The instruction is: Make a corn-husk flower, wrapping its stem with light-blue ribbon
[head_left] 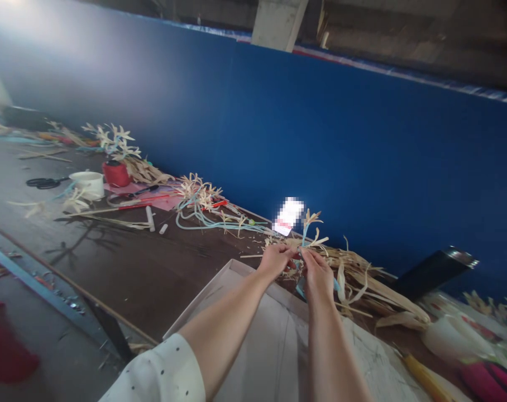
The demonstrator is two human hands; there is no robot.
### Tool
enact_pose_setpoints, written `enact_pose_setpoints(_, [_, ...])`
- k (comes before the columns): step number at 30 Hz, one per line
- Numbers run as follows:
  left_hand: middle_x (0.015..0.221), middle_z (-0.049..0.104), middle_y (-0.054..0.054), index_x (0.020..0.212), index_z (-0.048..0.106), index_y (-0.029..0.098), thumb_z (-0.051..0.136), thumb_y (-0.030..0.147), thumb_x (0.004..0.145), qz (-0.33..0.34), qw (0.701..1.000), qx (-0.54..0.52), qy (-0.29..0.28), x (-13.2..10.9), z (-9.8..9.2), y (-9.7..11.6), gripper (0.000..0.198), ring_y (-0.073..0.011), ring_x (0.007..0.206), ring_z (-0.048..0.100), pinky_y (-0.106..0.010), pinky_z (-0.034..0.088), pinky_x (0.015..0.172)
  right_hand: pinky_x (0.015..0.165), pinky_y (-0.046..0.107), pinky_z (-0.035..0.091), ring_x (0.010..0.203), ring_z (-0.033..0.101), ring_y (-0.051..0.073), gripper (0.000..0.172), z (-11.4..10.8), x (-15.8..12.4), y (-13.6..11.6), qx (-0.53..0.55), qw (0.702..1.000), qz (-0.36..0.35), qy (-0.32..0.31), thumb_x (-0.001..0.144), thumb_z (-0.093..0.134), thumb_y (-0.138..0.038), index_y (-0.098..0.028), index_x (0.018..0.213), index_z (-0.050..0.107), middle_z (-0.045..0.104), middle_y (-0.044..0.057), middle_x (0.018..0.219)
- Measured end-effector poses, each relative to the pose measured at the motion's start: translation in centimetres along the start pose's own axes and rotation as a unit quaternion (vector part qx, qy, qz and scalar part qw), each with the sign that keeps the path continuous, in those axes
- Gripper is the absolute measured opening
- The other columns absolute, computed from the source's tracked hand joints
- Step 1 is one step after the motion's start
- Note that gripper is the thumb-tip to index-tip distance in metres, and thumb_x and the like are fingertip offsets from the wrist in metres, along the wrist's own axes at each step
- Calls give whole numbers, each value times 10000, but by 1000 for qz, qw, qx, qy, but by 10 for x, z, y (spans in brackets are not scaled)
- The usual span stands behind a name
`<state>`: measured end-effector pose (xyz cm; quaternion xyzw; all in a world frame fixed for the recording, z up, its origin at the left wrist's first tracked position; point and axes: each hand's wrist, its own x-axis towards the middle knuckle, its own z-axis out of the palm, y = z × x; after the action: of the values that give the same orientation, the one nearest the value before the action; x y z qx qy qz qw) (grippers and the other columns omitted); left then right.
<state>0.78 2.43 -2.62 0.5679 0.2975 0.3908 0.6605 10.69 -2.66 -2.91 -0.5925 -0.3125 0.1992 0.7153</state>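
- Right of centre, above the near edge of the surface [161, 259], a straw-coloured dried-leaf flower on a pale blue stem [304, 233] stands upright between the hands.
- The left hand [278, 259] and right hand [319, 273] are both closed in a fingertip pinch at the flower's stem; the exact contact is hidden.
- The step in hand looks like close finger work at the stem, perhaps binding or fixing; the next move seems to call for one steady pinch while the other hand works.
- Beneath the forearms lies a large pale board with a raised rim [203, 296].
- Right of the hands are long dry tan husks [364, 271], then a tilted black cylindrical flask [429, 274].
- To the left lie a bunch of similar flowers [199, 192], a white cup [93, 186], a red thread spool [116, 175] and black-handled scissors [44, 183].
- Along the far side runs a tall blue wall panel [203, 111], below a grey concrete beam [278, 22].
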Motion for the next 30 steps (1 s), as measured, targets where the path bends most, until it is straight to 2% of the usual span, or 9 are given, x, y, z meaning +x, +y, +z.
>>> enact_pose_setpoints(7, [660,606,-20,743,609,126,581,309,742,5,1000,-11,4,1,1,-2,186,-76,512,532,-172,420,441,618,280,440,685,592,191,368,1,-1,-1,-12,1000,-17,-15,601,702,-430,-147,835,691,659,33,697])
enact_pose_setpoints(13, [566,542,2,673,571,134,557,285,734,17,999,17,37,-1,1,1,163,-82,481,495,-188,420,435,706,296,434,771,594,211,325,1,-6,-14,-132,989,-59,-12,610,680,-430,-154,780,704,672,39,763])
enact_pose_setpoints(23, [588,551,14,695,595,157,496,331,757,132,985,102,36,-2,0,-6,209,-83,532,503,-183,408,504,721,306,432,789,602,221,308,2,-8,-22,-151,986,-64,-2,604,671,-425,-162,761,702,684,46,768])
enact_pose_setpoints(30, [614,583,10,710,618,157,491,328,765,148,978,134,57,-2,0,-5,220,-89,573,520,-187,397,551,731,301,429,809,599,223,324,0,-5,-18,-157,985,-69,-10,632,657,-428,-156,803,701,684,55,798])
